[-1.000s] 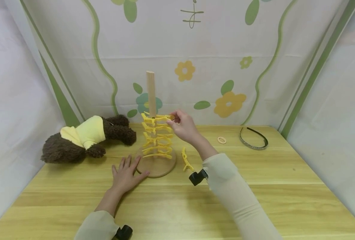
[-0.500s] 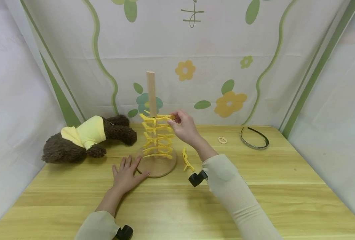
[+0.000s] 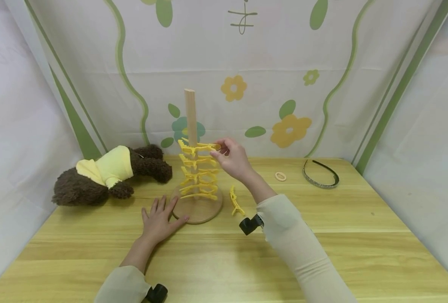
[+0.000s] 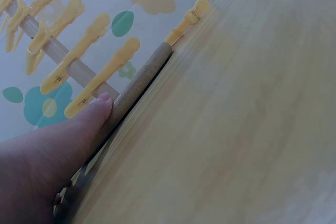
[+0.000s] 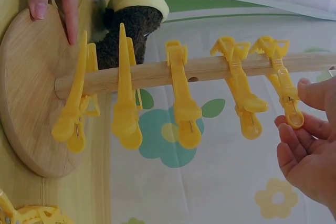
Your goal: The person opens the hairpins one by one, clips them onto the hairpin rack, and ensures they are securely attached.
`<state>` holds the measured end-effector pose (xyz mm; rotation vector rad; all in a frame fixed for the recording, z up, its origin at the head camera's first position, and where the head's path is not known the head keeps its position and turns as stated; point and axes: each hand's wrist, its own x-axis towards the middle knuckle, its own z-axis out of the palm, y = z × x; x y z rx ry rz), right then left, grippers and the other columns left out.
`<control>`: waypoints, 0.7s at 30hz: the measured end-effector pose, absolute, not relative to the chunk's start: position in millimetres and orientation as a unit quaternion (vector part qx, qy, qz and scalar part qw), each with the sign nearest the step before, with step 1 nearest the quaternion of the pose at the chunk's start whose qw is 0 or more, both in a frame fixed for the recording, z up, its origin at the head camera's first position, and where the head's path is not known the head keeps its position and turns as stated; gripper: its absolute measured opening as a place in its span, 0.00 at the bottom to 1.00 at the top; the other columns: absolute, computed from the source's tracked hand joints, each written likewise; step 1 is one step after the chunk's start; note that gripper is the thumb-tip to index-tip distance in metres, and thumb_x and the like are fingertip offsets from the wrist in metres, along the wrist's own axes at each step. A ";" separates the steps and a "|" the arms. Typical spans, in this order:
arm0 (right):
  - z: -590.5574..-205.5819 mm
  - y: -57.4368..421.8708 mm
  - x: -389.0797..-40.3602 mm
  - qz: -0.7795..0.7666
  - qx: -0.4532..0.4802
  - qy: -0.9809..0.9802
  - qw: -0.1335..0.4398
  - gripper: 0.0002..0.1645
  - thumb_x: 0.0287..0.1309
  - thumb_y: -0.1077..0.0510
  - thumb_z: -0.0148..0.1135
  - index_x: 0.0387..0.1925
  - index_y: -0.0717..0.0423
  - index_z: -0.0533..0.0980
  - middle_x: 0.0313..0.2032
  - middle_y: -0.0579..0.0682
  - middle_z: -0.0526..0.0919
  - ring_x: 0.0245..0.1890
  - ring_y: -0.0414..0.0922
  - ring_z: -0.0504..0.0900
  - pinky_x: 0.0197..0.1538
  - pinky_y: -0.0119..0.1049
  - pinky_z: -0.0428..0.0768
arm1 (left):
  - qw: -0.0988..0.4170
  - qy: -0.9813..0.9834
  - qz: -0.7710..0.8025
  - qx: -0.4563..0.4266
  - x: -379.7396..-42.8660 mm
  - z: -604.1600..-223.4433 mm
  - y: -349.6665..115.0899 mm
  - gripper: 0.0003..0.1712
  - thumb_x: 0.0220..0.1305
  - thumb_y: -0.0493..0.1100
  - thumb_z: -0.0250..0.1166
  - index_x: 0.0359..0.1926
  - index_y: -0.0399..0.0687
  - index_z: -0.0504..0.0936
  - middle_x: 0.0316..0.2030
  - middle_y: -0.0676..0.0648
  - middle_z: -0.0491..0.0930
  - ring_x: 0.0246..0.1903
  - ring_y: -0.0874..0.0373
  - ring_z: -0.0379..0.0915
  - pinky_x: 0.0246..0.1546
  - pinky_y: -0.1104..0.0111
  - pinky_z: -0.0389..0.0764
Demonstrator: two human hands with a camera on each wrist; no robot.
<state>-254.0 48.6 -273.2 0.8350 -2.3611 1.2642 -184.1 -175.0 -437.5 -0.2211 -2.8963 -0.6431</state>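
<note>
My right hand (image 3: 233, 159) pinches the handle end of the topmost yellow hair clip (image 5: 282, 80) between thumb and fingers. That clip's toothed arms straddle the upright wooden post (image 3: 190, 115). Below it, several similar yellow clips sit across the post, one above another, spaced apart. The post rises from a round wooden base (image 3: 196, 213). With fingers spread, my left hand (image 3: 158, 223) rests at the base's left edge; in the left wrist view its thumb (image 4: 102, 106) lies on the base rim. Another yellow clip (image 3: 235, 202) lies loose on the table, right of the base.
On the left of the wooden table (image 3: 224, 265) lies a dark brown plush toy (image 3: 81, 187) in a yellow shirt (image 3: 114, 165). A small pale ring (image 3: 280, 176) and a glittery headband (image 3: 321, 185) lie at the back right. A patterned cloth wall (image 3: 269, 54) stands behind.
The top clip has shifted and tilted slightly on the post, with my right hand holding its handle throughout. My left hand has stayed on the base.
</note>
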 end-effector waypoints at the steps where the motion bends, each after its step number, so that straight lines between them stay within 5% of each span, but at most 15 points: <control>1: -272.7 49.3 -253.6 0.444 0.293 -0.831 0.164 0.15 0.52 0.60 0.59 0.41 0.65 0.72 0.30 0.52 0.74 0.30 0.44 0.72 0.32 0.32 0.71 | 0.083 -0.970 -0.215 -0.074 -184.4 -438.0 -175.0 0.46 0.49 0.72 0.49 0.64 0.54 0.56 0.62 0.35 0.49 0.60 0.37 0.37 0.48 0.38 0.30; 9: -267.1 59.3 -249.4 0.448 0.267 -0.844 0.123 0.28 0.51 0.53 0.60 0.53 0.60 0.67 0.46 0.53 0.74 0.37 0.43 0.72 0.32 0.34 0.72 | 0.077 -0.971 -0.216 -0.074 -184.2 -438.6 -174.4 0.46 0.48 0.73 0.48 0.64 0.55 0.55 0.62 0.35 0.47 0.60 0.37 0.36 0.48 0.38 0.29; 21: -273.2 98.3 -242.2 0.441 0.271 -0.841 0.155 0.23 0.52 0.56 0.59 0.49 0.62 0.69 0.44 0.54 0.75 0.36 0.45 0.72 0.36 0.38 0.69 | 0.080 -0.970 -0.215 -0.075 -183.5 -436.8 -176.3 0.46 0.49 0.72 0.49 0.64 0.53 0.55 0.62 0.34 0.47 0.60 0.37 0.36 0.47 0.37 0.29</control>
